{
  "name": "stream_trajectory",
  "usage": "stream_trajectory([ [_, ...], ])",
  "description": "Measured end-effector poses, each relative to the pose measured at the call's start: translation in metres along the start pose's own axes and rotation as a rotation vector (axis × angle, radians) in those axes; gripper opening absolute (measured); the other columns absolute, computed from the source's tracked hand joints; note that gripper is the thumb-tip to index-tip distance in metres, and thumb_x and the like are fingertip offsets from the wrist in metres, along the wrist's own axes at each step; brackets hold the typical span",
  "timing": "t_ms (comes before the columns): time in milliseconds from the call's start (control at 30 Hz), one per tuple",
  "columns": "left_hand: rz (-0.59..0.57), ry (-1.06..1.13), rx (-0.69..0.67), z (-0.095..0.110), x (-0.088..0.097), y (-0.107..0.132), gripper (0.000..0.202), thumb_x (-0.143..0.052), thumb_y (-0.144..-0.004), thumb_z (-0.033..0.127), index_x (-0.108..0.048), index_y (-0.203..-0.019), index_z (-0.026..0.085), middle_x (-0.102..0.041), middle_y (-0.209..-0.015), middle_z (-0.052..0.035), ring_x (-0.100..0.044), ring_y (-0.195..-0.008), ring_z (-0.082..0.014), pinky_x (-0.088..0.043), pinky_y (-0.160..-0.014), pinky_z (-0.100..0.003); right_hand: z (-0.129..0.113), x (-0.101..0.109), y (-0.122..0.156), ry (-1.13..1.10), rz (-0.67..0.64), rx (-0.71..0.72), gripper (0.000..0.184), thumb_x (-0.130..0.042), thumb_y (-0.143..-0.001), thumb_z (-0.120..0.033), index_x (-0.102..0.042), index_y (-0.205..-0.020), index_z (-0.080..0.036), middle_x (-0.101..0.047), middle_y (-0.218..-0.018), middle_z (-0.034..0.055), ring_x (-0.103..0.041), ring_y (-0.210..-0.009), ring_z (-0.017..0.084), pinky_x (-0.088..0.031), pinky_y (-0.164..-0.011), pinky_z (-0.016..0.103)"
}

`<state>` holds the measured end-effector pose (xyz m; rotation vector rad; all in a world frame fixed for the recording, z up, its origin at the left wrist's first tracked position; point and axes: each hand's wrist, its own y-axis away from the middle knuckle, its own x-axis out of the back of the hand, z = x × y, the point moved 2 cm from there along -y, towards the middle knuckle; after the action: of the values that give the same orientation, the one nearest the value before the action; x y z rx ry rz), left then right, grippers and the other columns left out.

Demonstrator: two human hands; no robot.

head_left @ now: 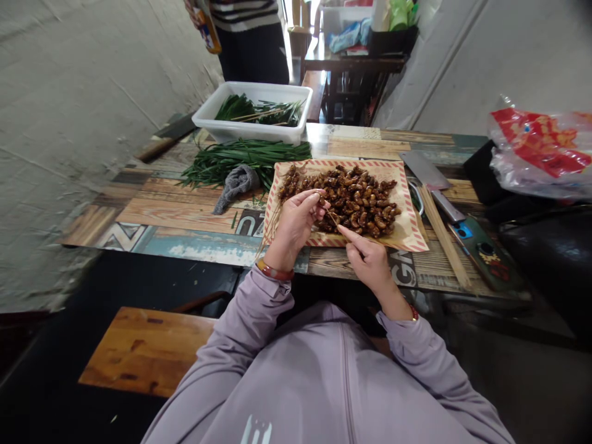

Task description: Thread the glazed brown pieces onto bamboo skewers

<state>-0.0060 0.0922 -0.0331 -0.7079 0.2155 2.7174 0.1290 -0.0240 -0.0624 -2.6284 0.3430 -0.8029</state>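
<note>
A heap of glossy brown pupae point(358, 200) lies on a paper sheet point(409, 237) with a red-striped border. Over the heap's near left side, my left hand point(295, 223) pinches one pupa point(322, 200) between thumb and fingertips. My right hand point(372, 262), at the sheet's near edge, grips a thin wooden skewer point(332, 216) whose far end meets the pupa in my left fingers. Whether the tip has pierced it is hidden. At the sheet's left end, loaded skewers point(290, 182) seem to lie with their bare sticks toward me.
Chives point(250, 154) and a grey cloth point(238, 184) lie left of the sheet; a white tub point(253, 129) of greens stands behind. On the right are a cleaver point(425, 171), wooden sticks point(444, 237), a phone point(485, 253) and plastic bags point(541, 148). A person point(252, 43) holding a bottle stands beyond.
</note>
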Motion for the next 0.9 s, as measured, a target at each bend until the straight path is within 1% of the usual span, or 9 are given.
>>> stream_trajectory([
  [267, -0.012, 0.008, -0.024, -0.0019, 0.0008, -0.0012, 0.022, -0.069, -0.074, 0.024, -0.069, -0.091, 0.011, -0.067, -0.070, -0.0047, -0.057, -0.058, -0.0077, -0.041, -0.056, -0.019, -0.0010, 0.0005, -0.0005, 0.017, -0.008, 0.011, 0.040, -0.046, -0.088, -0.016, -0.067, -0.122, -0.021, -0.073, -0.111, 0.0066, -0.072, -0.084, 0.016, -0.054, -0.082, 0.027],
  [467, 0.000, 0.014, -0.047, -0.0023, -0.0003, -0.0014, 0.021, -0.069, -0.073, 0.023, -0.069, -0.090, 0.011, -0.063, -0.064, -0.0012, -0.057, -0.057, -0.0073, -0.041, -0.055, -0.019, -0.0016, 0.0003, -0.0004, 0.062, -0.005, 0.007, 0.040, -0.045, -0.088, -0.017, -0.066, -0.122, -0.021, -0.074, -0.107, 0.0060, -0.071, -0.074, 0.014, -0.055, -0.075, 0.025],
  [567, 0.008, 0.003, -0.051, -0.0021, -0.0013, -0.0009, 0.021, -0.069, -0.072, 0.023, -0.069, -0.090, 0.011, -0.062, -0.062, -0.0007, -0.057, -0.057, -0.0076, -0.040, -0.054, -0.019, -0.0006, -0.0003, 0.0000, 0.080, 0.000, 0.014, 0.041, -0.046, -0.088, -0.016, -0.066, -0.123, -0.022, -0.074, -0.109, 0.0051, -0.071, -0.077, 0.015, -0.055, -0.077, 0.025],
  [733, 0.012, -0.010, -0.054, -0.0019, -0.0021, -0.0005, 0.022, -0.070, -0.072, 0.023, -0.069, -0.090, 0.011, -0.063, -0.062, -0.0011, -0.057, -0.057, -0.0077, -0.041, -0.054, -0.019, 0.0010, -0.0013, 0.0000, 0.049, 0.019, 0.045, 0.041, -0.046, -0.089, -0.017, -0.065, -0.125, -0.022, -0.072, -0.114, 0.0049, -0.072, -0.089, 0.016, -0.055, -0.085, 0.026],
  [800, 0.005, -0.007, -0.045, -0.0016, -0.0018, -0.0005, 0.023, -0.070, -0.072, 0.023, -0.069, -0.091, 0.011, -0.064, -0.063, -0.0019, -0.057, -0.057, -0.0079, -0.041, -0.054, -0.019, 0.0006, -0.0014, -0.0005, 0.032, 0.025, 0.054, 0.040, -0.045, -0.089, -0.017, -0.065, -0.124, -0.022, -0.072, -0.115, 0.0047, -0.071, -0.093, 0.016, -0.054, -0.087, 0.027],
  [900, -0.022, -0.008, -0.015, -0.0009, -0.0010, -0.0002, 0.024, -0.070, -0.072, 0.025, -0.069, -0.093, 0.011, -0.067, -0.068, -0.0038, -0.057, -0.057, -0.0077, -0.042, -0.055, -0.019, -0.0013, -0.0010, -0.0014, 0.029, 0.032, 0.067, 0.040, -0.045, -0.090, -0.017, -0.065, -0.124, -0.022, -0.072, -0.114, 0.0045, -0.071, -0.093, 0.016, -0.055, -0.087, 0.026],
])
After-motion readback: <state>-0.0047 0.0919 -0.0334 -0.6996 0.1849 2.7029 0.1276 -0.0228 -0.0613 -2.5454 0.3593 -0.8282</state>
